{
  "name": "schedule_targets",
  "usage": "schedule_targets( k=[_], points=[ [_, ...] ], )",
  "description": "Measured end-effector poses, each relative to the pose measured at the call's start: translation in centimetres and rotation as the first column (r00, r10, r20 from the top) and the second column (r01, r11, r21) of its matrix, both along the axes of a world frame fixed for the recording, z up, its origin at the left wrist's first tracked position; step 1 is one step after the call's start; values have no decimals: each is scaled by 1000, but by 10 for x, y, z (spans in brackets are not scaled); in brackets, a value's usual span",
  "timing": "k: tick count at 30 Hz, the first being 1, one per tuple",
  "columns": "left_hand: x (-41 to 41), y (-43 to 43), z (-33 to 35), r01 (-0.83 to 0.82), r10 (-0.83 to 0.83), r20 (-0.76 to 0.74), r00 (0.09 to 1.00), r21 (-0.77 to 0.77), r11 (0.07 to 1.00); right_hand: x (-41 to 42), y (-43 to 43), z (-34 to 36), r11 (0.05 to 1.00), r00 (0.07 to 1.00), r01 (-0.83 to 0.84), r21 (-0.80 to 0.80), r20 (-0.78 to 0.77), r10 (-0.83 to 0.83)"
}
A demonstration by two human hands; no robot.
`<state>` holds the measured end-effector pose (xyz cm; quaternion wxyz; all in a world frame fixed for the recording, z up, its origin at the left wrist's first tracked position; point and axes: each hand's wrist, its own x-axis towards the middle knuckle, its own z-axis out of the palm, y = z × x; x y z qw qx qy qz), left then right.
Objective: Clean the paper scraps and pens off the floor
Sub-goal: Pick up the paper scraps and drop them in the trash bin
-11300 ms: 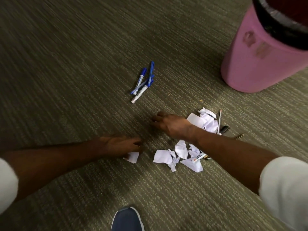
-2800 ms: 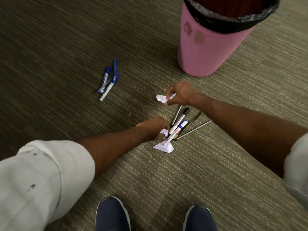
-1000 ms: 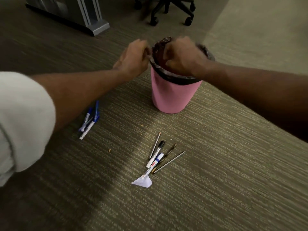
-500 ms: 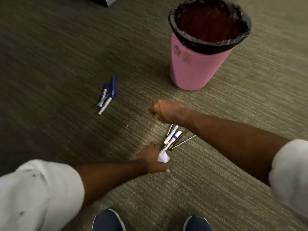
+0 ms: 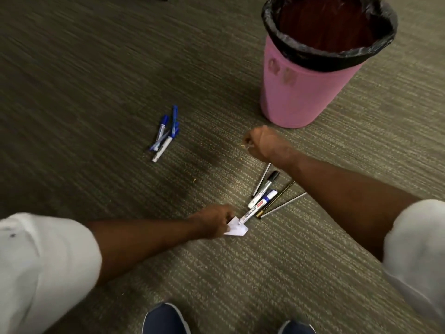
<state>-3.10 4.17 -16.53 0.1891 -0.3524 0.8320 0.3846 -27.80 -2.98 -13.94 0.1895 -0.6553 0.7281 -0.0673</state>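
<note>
We look down at a grey-green ribbed carpet [image 5: 96,68]. Our left hand [image 5: 213,224] is low on it, pinching the near-left side of a white paper scrap [image 5: 238,230] between thumb and bent fingers. The scrap lies on the carpet a little ahead of our dark blue shoes [image 5: 163,319]. The white end of a blue-capped marker [image 5: 258,206] rests on the scrap, and the marker runs away from it, up and to the right. Just beside it, roughly parallel, lies a black-capped marker [image 5: 265,186]. A thin silver pen [image 5: 262,179] lies on its far side. A dark gold pencil [image 5: 277,198] and a grey pencil [image 5: 285,204] fan out on the near side. All five lie close together on the carpet, and some look to be touching. Our right hand [image 5: 262,143] is beyond this cluster, near the foot of the pink bin [image 5: 296,92], with knuckles up and fingers drawn in together. Something tiny and pale shows at its tips, too small for us to tell whether it is held. The bin stands upright on the carpet, with a black bag [image 5: 284,42] folded over its rim and a dark inside. Well apart to the left of both hands, a small heap of blue pens [image 5: 166,135] lies crossed on the carpet. White sleeves [image 5: 43,273] cover our upper arms.
</note>
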Motion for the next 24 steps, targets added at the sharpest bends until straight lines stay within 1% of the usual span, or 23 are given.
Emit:
schedule_targets(
  k=[1,3,5,8,10,13,15,17,19,21,24],
  points=[
    [3,-8,5,78,-79,14,997,11,997,1,-2,-5,1000,1000,4,-8,-10,-4],
    [11,-26,16,143,-143,9,990,48,989,9,-5,-14,1000,1000,-1,-3,3,1],
    [18,-46,26,150,-151,18,988,46,988,17,-2,-25,1000,1000,13,0,15,-13],
    [26,-72,34,131,-129,47,990,-30,991,27,3,-39,999,999,52,-4,-17,-52],
    [33,-87,32,68,-66,23,998,-120,990,32,5,-45,996,996,85,-22,-24,-86],
    [49,-111,20,-158,164,3,987,-240,958,33,8,-51,990,994,107,-90,2,-108],
    [57,-123,11,-254,257,-30,966,-287,924,34,10,-56,984,990,139,-113,52,-134],
    [61,-130,4,-292,284,-72,956,-317,902,35,14,-66,975,981,185,-126,84,-175],
    [60,-132,-1,-348,337,-91,937,-340,874,40,19,-69,961,971,235,-146,84,-225],
    [58,-132,-9,-417,402,-117,908,-325,848,44,20,-73,956,970,242,-166,55,-236],
    [53,-129,-18,-491,470,-140,871,-279,825,43,19,-82,964,972,235,-122,13,-235]
  ],
)
